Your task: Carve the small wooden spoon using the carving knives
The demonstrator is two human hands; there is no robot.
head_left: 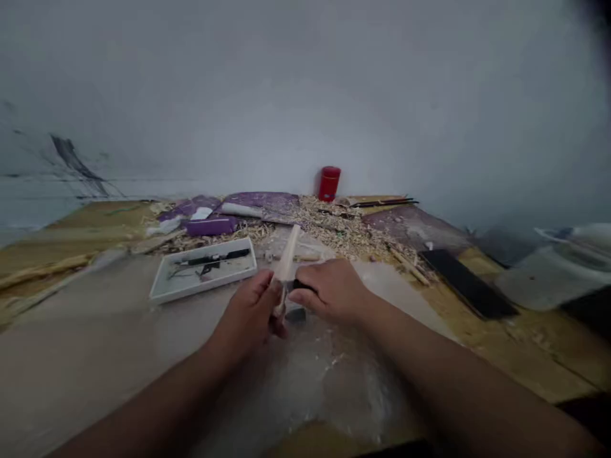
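A pale piece of wood (288, 256) points up and away from me, with its lower end in my left hand (255, 304). The fingers of that hand are wrapped round it. My right hand (333, 289) is closed on the black handle (302, 286) of a small tool, right beside the wood. The tool's blade is too blurred to make out clearly. Below both hands lies clear plastic sheeting (329, 375) over the table. A small dark object (296, 315) shows just under the fingers.
A white tray (160, 280) with dark tools is at the left. Wood shavings (334, 232), purple packages (212, 226) and a red container (329, 184) lie toward the wall. A black flat object (468, 283) and a whitish container (548, 273) are at the right.
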